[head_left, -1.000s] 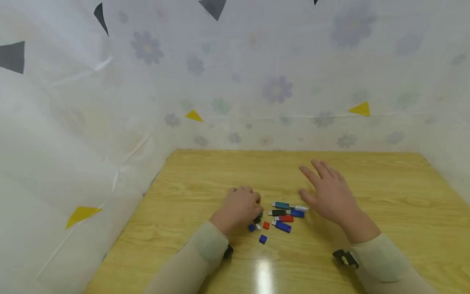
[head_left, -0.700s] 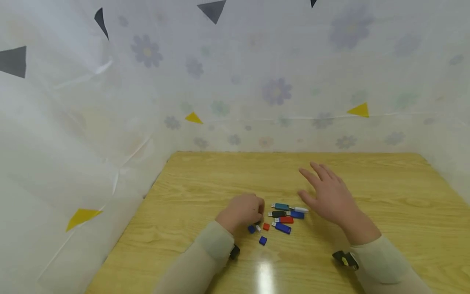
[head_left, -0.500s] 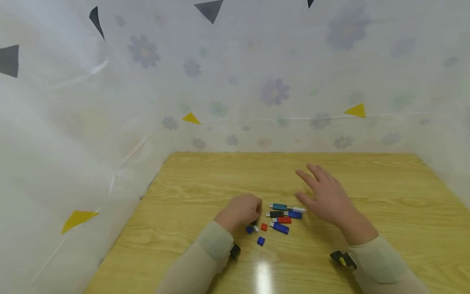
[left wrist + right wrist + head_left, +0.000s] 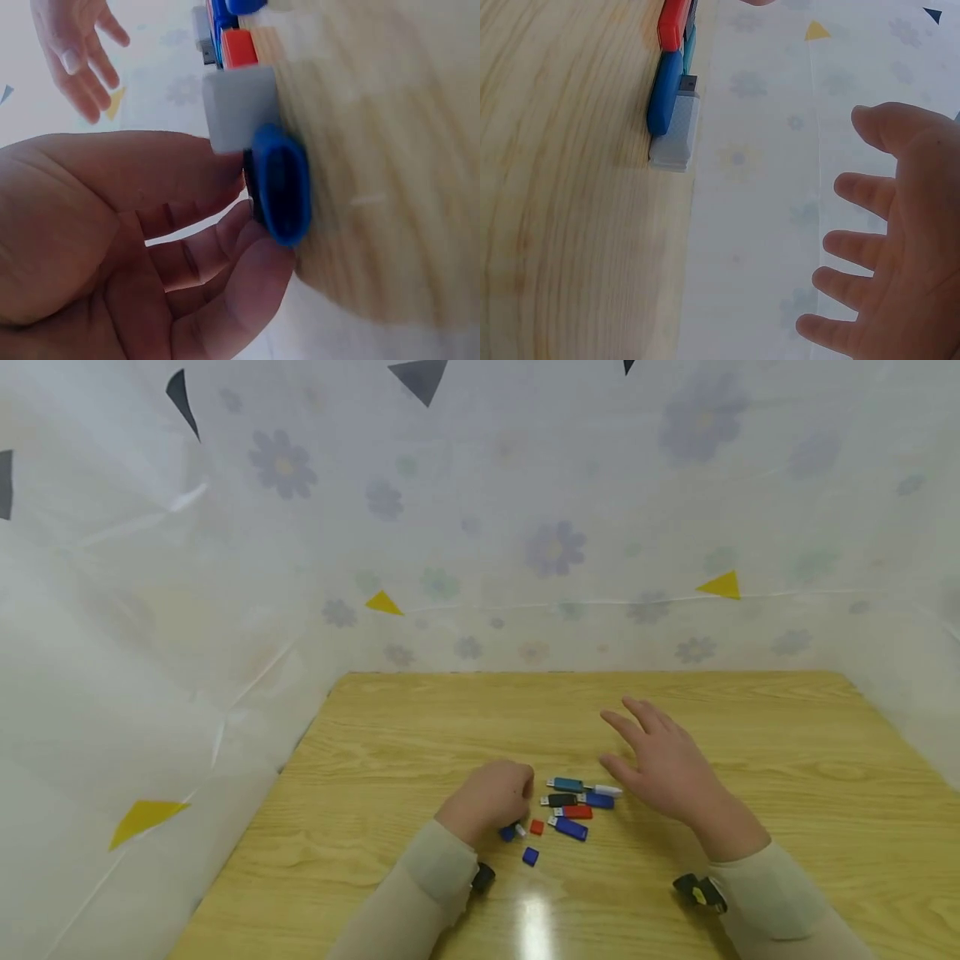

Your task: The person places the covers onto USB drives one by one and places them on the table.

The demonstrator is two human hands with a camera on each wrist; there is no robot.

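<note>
My left hand is curled low over small USB stick caps. In the left wrist view its thumb and fingers pinch a black cap, mostly hidden behind a hollow blue cap. A white cap lies close by the thumb tip. A red cap and another blue cap lie to the right. Uncapped USB sticks sit in a cluster between the hands: teal, black, red, white and two blue ones. Spread fingers and nothing held mark my right hand, right of the cluster.
The wooden table carries everything. Behind and at the left hangs a pale flowered sheet with yellow and dark triangles. A bright light reflection falls on the table near the front.
My left hand's fingers have curled down over the caps, covering the black and teal ones seen earlier. The right hand stays spread in place. The whole head view has shifted slightly.
</note>
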